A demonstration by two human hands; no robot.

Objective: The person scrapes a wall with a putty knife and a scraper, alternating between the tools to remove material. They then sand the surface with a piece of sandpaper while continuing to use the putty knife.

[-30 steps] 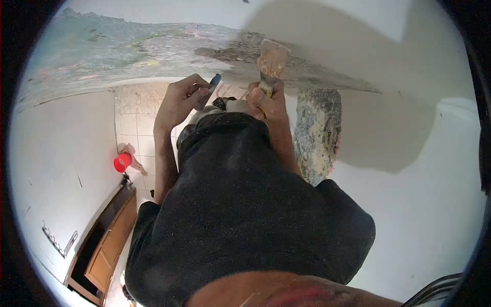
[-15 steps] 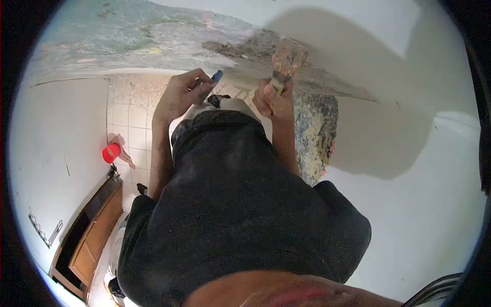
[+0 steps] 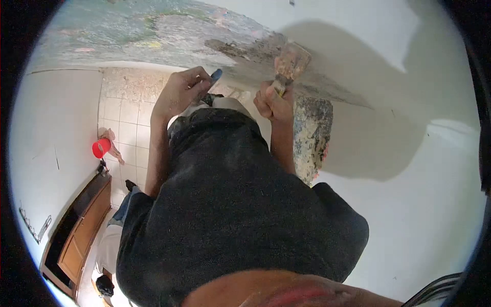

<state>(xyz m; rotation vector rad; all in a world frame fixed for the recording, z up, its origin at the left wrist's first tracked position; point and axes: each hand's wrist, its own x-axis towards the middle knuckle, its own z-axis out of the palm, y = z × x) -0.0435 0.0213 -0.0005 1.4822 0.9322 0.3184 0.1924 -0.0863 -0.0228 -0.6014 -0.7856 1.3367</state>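
My right hand (image 3: 274,101) is closed around the yellowish handle of a putty knife (image 3: 292,62). Its wide, smeared blade points up and lies over the grey-stained wall (image 3: 245,48) in this view. At the left, my left hand (image 3: 183,92) has its fingers curled round a small tool with a blue end (image 3: 217,75). The blue end sticks out past the thumb toward the wall; most of the rest is hidden by the fingers, so I cannot tell its kind. Between the hands, my legs and feet show partly below the dark shirt.
Mottled, peeling plaster (image 3: 313,133) covers a strip right of my right arm. A red bucket (image 3: 101,148) is by the left wall, above the tiled floor (image 3: 129,120). A brown wooden door (image 3: 84,235) and another person in a white shirt (image 3: 109,245) are at lower left.
The view has shifted slightly, and more of the other person shows at lower left. The putty knife blade sits slightly lower in view; both hands keep their holds.
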